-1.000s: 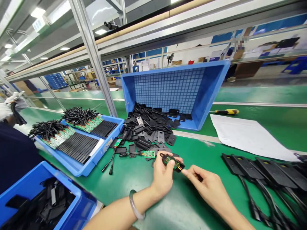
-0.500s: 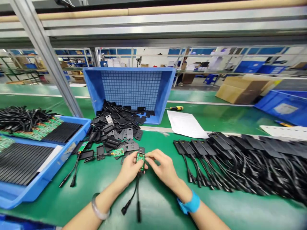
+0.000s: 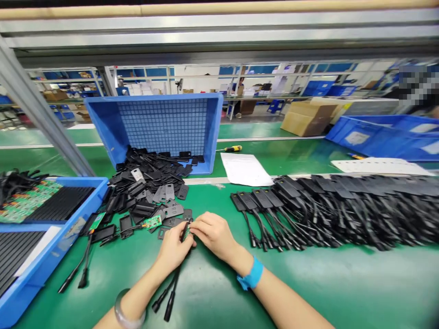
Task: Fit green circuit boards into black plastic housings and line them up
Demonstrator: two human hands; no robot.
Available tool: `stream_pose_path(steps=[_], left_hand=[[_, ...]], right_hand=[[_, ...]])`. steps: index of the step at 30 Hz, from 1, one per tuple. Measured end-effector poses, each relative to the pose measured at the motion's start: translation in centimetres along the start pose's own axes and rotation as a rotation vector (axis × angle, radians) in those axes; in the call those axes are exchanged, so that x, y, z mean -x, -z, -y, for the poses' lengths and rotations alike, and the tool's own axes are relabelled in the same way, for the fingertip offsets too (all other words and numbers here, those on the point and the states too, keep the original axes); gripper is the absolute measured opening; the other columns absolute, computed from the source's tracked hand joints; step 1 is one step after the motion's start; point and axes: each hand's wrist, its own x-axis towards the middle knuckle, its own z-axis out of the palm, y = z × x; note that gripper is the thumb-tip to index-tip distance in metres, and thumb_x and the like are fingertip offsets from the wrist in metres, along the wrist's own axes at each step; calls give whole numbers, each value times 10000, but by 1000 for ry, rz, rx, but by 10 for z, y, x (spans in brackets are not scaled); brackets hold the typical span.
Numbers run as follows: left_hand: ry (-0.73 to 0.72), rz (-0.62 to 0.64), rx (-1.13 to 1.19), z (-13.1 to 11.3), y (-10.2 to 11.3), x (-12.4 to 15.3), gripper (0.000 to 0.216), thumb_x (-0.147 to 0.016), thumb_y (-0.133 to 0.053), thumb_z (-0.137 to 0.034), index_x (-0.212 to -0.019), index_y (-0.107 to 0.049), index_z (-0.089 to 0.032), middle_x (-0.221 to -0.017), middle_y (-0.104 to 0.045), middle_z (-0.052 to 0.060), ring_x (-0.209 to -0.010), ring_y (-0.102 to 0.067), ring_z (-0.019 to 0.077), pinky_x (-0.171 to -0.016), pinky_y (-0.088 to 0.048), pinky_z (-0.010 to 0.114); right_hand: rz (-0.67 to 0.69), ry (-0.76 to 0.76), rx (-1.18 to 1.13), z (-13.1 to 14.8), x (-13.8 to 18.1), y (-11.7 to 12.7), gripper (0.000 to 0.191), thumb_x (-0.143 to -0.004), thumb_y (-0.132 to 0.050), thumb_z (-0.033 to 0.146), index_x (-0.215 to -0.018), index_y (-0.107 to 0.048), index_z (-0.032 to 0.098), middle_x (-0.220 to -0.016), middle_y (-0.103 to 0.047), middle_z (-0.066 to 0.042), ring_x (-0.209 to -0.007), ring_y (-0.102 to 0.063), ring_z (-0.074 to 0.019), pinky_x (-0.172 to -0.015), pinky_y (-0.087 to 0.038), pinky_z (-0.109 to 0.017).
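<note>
My left hand is closed around a small green circuit board that sits in or against a black plastic case, tilted and partly hidden by my fingers. Two black cables with connector ends hang from it toward me. At the board's upper right edge, my right hand is pinched, its fingertips touching it; whether they hold some tiny part cannot be made out. Just beyond my hands lie loose black case halves in a heap. Another green board with a cable rests to the left of my left hand.
A blue crate lies on its side behind the heap. Blue trays with boards and black strips stand left. Rows of black cased units with cables cover the right. A paper sheet and screwdriver lie behind.
The view has swung to the right, so the bench things sit further left. The board in my left hand is turned more edge-on, and my right fingers have closed in on its edge.
</note>
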Motion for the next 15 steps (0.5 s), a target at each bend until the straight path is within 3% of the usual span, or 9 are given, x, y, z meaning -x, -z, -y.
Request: stream_pose_path(steps=[4, 9, 12, 15], left_hand=[[15, 40, -22, 8, 3, -2, 263, -783, -481, -338, -953, -588, -168, -648, -671, 14, -532, -570, 172, -525, -418, 260], [36, 107, -34, 18, 5, -6, 281, -763, -494, -384, -926, -573, -170, -627, -667, 13, -518, -569, 169, -507, -436, 262], [93, 116, 37, 16, 5, -4, 257, -742, -509, -383, -889, -544, -175, -603, -646, 5, -474, -544, 150, -429, -402, 233], [176, 22, 190, 10, 7, -4, 322, -717, -547, -431, -909, -521, -173, -620, -625, -3, -477, -550, 143, -371, -373, 204]], right_hand=[[45, 15, 49, -5, -2, -3, 159, -942, -574, 246, -833, -677, 192, -798, -696, -25, -740, -591, -165, -689, -438, -292], [234, 88, 209, -3, -8, 0, 133, -936, -561, 203, -858, -658, 156, -812, -659, -49, -741, -557, -180, -634, -430, -285], [396, -43, 233, 9, -12, 5, 109, -937, -556, 196, -879, -634, 146, -876, -649, -64, -813, -564, -187, -666, -443, -277], [484, -265, 169, 2, -23, 15, 68, -953, -538, 195, -944, -603, 179, -957, -644, -21, -874, -583, -132, -747, -454, -210]])
